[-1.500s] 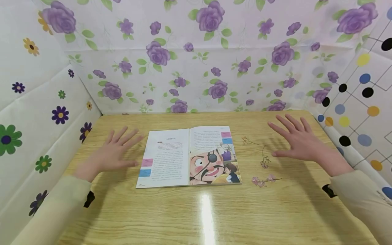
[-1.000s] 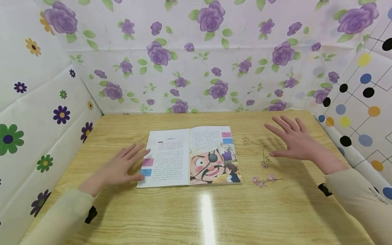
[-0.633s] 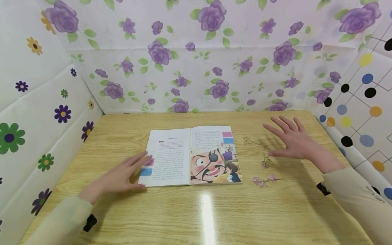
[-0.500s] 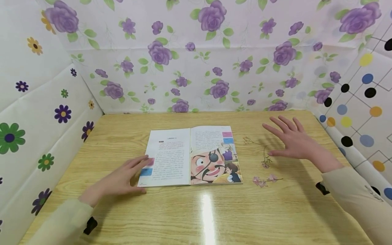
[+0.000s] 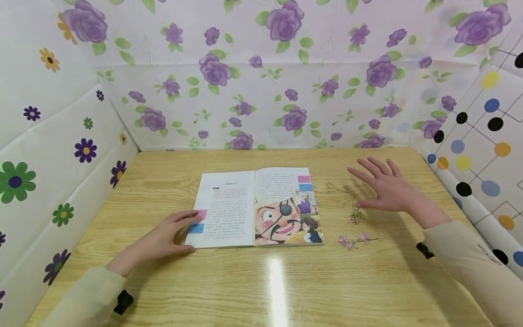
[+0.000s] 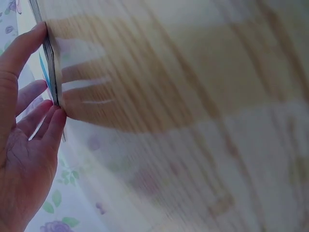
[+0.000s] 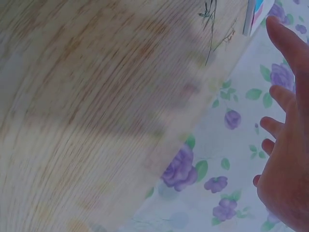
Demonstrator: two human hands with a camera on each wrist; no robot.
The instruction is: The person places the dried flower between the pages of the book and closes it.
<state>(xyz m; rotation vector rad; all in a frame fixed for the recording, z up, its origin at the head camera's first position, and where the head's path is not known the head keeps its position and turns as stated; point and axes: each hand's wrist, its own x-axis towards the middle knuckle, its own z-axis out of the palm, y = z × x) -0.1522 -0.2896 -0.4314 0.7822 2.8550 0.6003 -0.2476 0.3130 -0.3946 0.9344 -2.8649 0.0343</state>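
An open picture book lies on the wooden table, a cartoon face with an eye patch on its right page. At its lower left corner is my left hand, index finger over the pink tab and thumb by the near edge. The left wrist view shows those fingertips right at the book's edge. My right hand hovers with spread fingers, holding nothing. Near it lie three small flower sprigs: a thin one, a drooping one partly by the thumb, and a pink one.
The wooden table meets a purple-rose cloth wall at the back. Cloth walls also stand at both sides, flowered on the left and dotted on the right.
My left hand has come down from above the table to the book's lower left corner. My right hand has drifted slightly left. The book and sprigs stay in place.
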